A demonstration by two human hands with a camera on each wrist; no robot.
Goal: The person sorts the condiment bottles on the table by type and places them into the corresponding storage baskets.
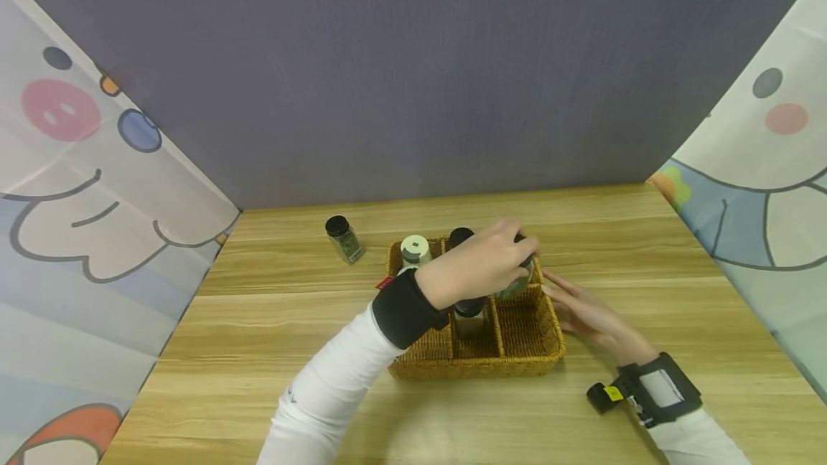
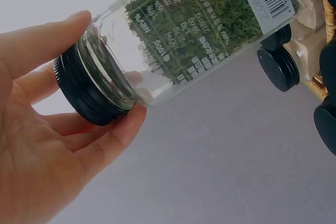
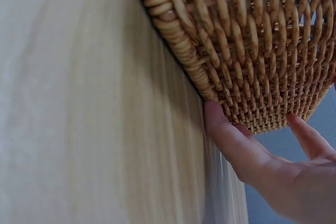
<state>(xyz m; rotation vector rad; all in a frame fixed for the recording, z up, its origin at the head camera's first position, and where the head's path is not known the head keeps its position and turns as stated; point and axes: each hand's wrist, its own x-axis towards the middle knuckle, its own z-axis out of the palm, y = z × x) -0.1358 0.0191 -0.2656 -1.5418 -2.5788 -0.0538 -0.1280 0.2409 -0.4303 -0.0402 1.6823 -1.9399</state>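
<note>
My left hand (image 1: 484, 260) pinches the black lid of a glass jar of green dried herbs (image 2: 184, 30), fingers and thumb around the lid. In the head view this jar is at the back right compartment of a divided wicker basket (image 1: 474, 370); whether its base touches the basket floor I cannot tell. My right hand (image 1: 591, 314) rests against the basket's right outer side, its fingers extended along the weave in the right wrist view. A black-lidded jar (image 1: 470, 318) sits in the middle of the basket, partly behind my left wrist. Another black lid (image 1: 461, 237) shows behind it.
A white-lidded jar (image 1: 415, 247) occupies the basket's back left, with a red tag (image 1: 384, 283) at the rim. Left of the basket, a black-lidded herb jar (image 1: 345, 241) stands on the wooden table (image 1: 271, 350). A grey panel (image 1: 413, 77) rises along the table's back edge.
</note>
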